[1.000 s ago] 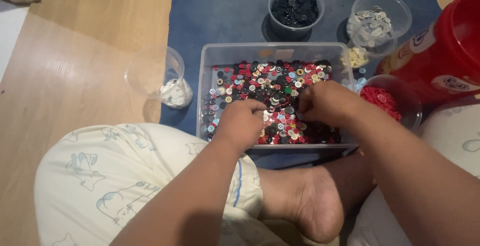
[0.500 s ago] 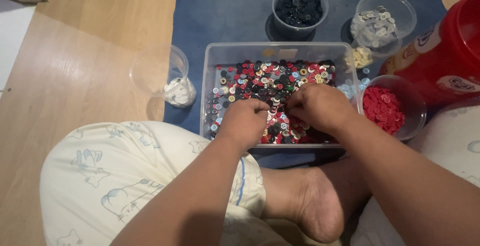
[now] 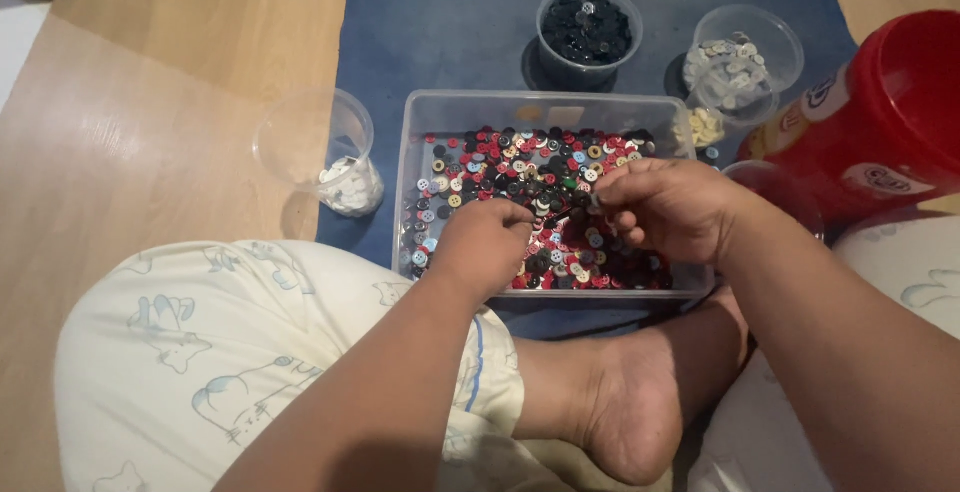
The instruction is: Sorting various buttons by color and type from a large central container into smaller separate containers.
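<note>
A clear rectangular plastic tray [image 3: 420,152] on a blue mat holds many mixed buttons [image 3: 520,167] in red, black, white and other colours. My left hand [image 3: 485,242] rests at the tray's near edge, knuckles up and fingers curled down into the buttons, with its fingertips hidden. My right hand [image 3: 665,207] hovers over the tray's right half. Its thumb and fingers are pinched together around a small button at the tips, close to my left hand.
A cup of black buttons [image 3: 588,30] and a cup of pale buttons [image 3: 745,62] stand behind the tray. A clear cup with white buttons [image 3: 335,167] sits on the left, and a red tub [image 3: 885,117] on the right. My crossed legs and bare foot [image 3: 620,412] lie in front.
Both hands stay over the tray and only the fingers shift among the buttons. My right forearm now covers the cup of red buttons that showed earlier.
</note>
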